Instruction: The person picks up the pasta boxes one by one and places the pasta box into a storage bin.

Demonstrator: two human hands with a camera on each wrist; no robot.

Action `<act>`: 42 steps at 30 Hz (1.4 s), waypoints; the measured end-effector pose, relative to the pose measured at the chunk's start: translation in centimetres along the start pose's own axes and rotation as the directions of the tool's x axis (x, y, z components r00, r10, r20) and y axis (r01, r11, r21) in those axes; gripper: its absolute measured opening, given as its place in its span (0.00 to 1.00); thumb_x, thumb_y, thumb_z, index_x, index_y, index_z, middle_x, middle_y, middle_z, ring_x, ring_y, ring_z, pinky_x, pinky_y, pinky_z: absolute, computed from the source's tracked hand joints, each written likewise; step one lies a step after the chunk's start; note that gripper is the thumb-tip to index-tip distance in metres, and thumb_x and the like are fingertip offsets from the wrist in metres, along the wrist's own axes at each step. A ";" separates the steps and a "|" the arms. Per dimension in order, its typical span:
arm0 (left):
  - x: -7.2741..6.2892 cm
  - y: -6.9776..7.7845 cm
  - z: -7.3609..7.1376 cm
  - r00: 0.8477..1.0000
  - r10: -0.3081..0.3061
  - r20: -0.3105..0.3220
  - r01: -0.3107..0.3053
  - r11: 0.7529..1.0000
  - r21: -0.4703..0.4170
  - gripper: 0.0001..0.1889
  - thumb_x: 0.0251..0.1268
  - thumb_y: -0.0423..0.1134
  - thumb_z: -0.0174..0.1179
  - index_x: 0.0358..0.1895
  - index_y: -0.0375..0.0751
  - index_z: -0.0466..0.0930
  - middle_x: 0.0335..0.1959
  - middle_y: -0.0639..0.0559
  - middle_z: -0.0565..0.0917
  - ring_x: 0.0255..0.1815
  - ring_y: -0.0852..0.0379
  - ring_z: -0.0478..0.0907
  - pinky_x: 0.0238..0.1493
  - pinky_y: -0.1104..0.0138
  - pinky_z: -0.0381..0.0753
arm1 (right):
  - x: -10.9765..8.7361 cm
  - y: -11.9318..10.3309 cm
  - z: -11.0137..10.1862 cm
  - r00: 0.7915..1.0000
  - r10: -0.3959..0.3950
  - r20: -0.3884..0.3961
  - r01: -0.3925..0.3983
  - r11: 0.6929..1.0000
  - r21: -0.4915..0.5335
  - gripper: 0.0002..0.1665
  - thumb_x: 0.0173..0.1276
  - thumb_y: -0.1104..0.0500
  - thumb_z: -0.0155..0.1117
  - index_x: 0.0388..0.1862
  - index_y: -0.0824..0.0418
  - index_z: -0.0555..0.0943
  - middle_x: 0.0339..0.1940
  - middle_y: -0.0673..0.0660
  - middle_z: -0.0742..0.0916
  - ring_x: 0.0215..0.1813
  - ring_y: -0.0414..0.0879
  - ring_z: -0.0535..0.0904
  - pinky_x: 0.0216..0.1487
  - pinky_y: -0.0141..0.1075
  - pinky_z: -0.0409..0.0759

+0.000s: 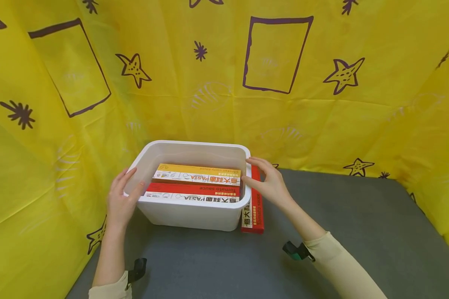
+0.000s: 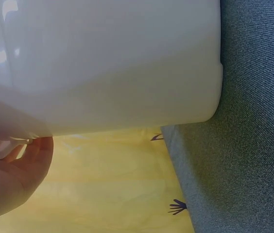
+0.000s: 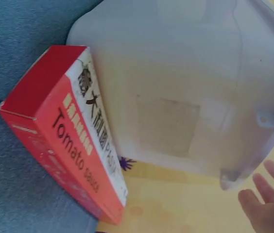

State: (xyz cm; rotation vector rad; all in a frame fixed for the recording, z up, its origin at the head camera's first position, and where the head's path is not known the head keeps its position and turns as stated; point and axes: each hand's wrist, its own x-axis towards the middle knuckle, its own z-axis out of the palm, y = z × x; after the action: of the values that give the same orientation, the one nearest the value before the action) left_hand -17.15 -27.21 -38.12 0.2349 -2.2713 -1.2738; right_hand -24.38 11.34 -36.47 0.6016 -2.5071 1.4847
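A white plastic bin [image 1: 194, 216] stands on the dark table, holding a yellow-and-white pasta box [image 1: 198, 169] labelled chicken curry sauce and a red-and-white pasta box [image 1: 194, 189] labelled tomato sauce. At the bin's left rim, my left hand [image 1: 121, 203] grips the edge with its thumb over it; in the left wrist view the left hand [image 2: 18, 177] curls at the rim. My right hand [image 1: 271, 185] is at the right rim, its fingers loosely spread in the right wrist view. Beside the bin's right wall lies another red tomato sauce pasta box [image 3: 74, 141].
Yellow cloth [image 1: 164, 108] with star and frame drawings hangs behind and on both sides. The grey table [image 1: 344, 216] extends to the right of the bin and in front of it. Black straps [image 1: 137, 270] sit at both wrists.
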 end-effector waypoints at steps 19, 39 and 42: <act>0.0 0.1 -0.2 1.000 -0.014 -0.006 0.014 1.000 0.000 0.28 0.64 0.43 0.61 0.68 0.44 0.72 0.72 0.44 0.64 0.70 0.40 0.59 0.65 0.36 0.58 | -2.9 2.0 -1.2 0.993 0.119 0.009 -0.119 0.981 0.151 0.40 0.62 0.52 0.72 0.71 0.55 0.67 0.70 0.53 0.72 0.71 0.53 0.66 0.67 0.49 0.69; 0.1 0.0 0.0 1.000 -0.020 0.002 0.020 1.000 -0.011 0.28 0.65 0.44 0.60 0.68 0.44 0.72 0.72 0.44 0.64 0.70 0.39 0.59 0.64 0.35 0.58 | -5.8 6.3 0.3 0.946 0.318 0.068 -0.325 0.923 0.205 0.51 0.58 0.56 0.75 0.75 0.62 0.57 0.74 0.58 0.64 0.73 0.58 0.57 0.70 0.50 0.63; 0.1 0.0 0.0 1.000 -0.014 0.002 0.014 1.000 -0.007 0.28 0.65 0.43 0.61 0.68 0.44 0.72 0.72 0.43 0.64 0.70 0.39 0.59 0.64 0.35 0.58 | -6.3 6.6 0.7 0.935 0.346 0.079 -0.355 0.911 0.209 0.52 0.58 0.56 0.75 0.75 0.61 0.56 0.75 0.59 0.63 0.73 0.59 0.56 0.71 0.50 0.62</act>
State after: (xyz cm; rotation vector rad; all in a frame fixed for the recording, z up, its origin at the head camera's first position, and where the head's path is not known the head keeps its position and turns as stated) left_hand -17.21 -27.23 -38.08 0.2480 -2.2699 -1.2896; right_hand -21.43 15.11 -44.25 0.2119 -2.6034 1.9103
